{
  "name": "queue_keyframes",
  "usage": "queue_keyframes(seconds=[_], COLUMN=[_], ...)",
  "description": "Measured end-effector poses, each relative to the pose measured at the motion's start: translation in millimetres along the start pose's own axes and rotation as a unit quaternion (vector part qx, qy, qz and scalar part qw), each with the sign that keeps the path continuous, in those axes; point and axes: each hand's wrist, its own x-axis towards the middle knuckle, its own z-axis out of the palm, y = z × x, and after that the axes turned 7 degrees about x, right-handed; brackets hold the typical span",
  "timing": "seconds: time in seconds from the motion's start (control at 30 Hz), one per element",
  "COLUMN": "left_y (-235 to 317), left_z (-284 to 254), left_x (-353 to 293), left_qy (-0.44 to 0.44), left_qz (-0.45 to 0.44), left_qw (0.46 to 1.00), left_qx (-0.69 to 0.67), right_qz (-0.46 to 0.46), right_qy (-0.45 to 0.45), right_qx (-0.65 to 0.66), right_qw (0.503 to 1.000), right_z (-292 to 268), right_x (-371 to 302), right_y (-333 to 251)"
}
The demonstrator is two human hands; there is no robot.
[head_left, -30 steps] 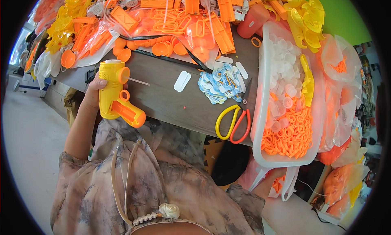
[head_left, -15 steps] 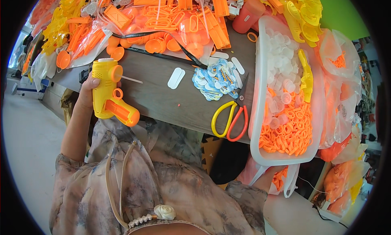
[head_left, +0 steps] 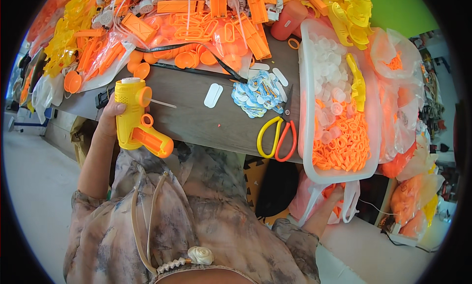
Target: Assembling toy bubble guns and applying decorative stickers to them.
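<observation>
My left hand (head_left: 114, 112) is closed round a yellow toy gun (head_left: 129, 117) at the left, above the table's near edge. This toy has an orange disc on its side, an orange ring and an orange-lined handle pointing down and right. A thin pale rod sticks out to the right beside the disc. At the lower right, my right hand (head_left: 335, 194) reaches into a white-handled plastic bag (head_left: 305, 200) that holds orange parts (head_left: 339, 211). The bag and the parts hide its fingers. Above that bag is a clear plastic bin (head_left: 306, 112) with small orange rings (head_left: 344, 144) and translucent caps (head_left: 332, 67).
Scissors (head_left: 278, 136) with yellow and red handles lie beside the bin. Blue sticker cutouts (head_left: 258, 94) and white oval pieces (head_left: 213, 95) are on the grey table (head_left: 196, 124). Orange and yellow plastic parts (head_left: 189, 26) are heaped along the back. A black strap (head_left: 216, 58) crosses them.
My right hand has come into view inside the hanging bag, from behind the bin's edge. My left hand still holds the toy gun. The whole view has shifted slightly.
</observation>
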Motion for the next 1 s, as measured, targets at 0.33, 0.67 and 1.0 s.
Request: queue_keyframes(seconds=[0.33, 0.67, 1.0], left_y=[-2.4, -10.3, -9.1], left_z=[-3.4, -19.8, -26.0], left_x=[3.0, 7.8, 12.7], left_qy=[-0.055, -0.096, -0.115], left_qz=[0.013, -0.007, 0.016], left_qw=[0.995, 0.988, 0.986], left_qx=[-0.081, -0.122, -0.117], right_qz=[0.191, 0.174, -0.084], right_qy=[-0.018, -0.087, -0.299], right_qx=[0.294, 0.454, 0.501], right_qw=[0.936, 0.869, 0.808], right_z=[-83.2, -118.2, 17.0], right_x=[-70.5, -175.5, -184.6], right_y=[-127.8, -175.1, -373.4])
